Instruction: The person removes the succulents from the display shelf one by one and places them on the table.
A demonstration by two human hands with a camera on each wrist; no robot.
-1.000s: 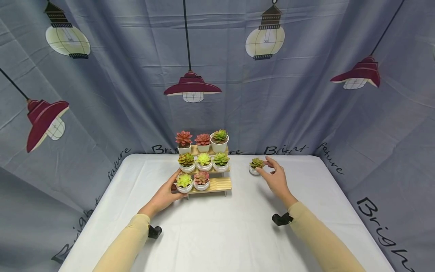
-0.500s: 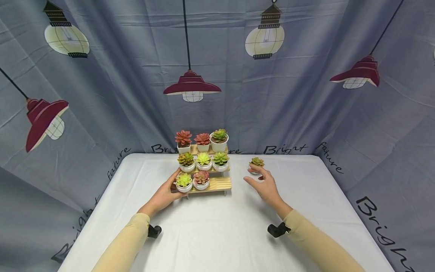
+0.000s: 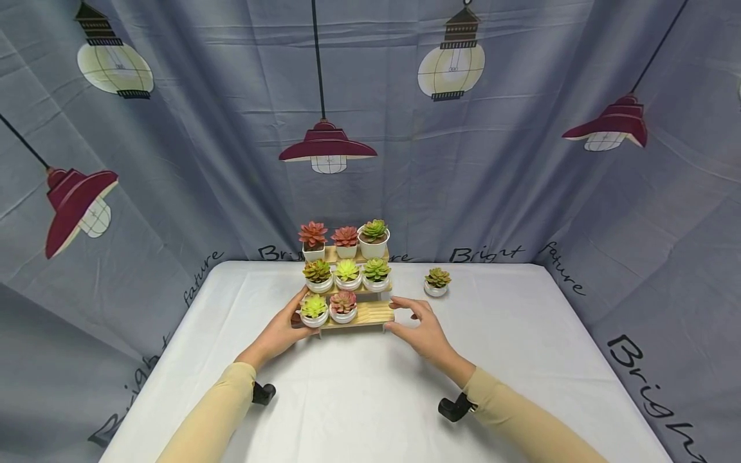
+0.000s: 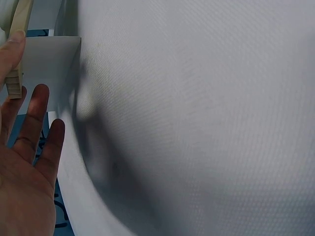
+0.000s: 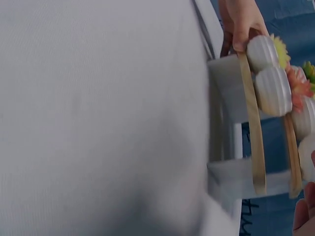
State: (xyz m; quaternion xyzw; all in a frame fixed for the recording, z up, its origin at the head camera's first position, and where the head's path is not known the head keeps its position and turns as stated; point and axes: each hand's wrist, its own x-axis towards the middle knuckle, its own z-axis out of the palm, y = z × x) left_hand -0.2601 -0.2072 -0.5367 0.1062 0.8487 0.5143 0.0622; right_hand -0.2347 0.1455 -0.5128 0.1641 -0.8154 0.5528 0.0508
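A three-tier wooden plant stand (image 3: 375, 313) with pale side supports holds several small potted succulents. My left hand (image 3: 282, 331) grips the left end of its lowest shelf, beside a yellow-green succulent (image 3: 314, 308). In the left wrist view, the thumb lies on the shelf end (image 4: 15, 83) and other fingers spread below it. A pink succulent (image 3: 343, 305) sits mid-shelf, with bare wood to its right. Close by that bare right end is my right hand (image 3: 425, 331), thumb and fingers apart and holding nothing. In the right wrist view only some fingertips (image 5: 301, 214) show at the edge.
A single green succulent in a white pot (image 3: 437, 281) stands on the white-covered table (image 3: 347, 399), right of the stand. Red and green succulents fill the upper tiers. A grey-blue curtain (image 3: 475, 193) with printed lamps hangs behind the table.
My right hand has left the lone green succulent and moved left to the stand's right end. That succulent stays on the table. My left hand keeps its grip on the stand.
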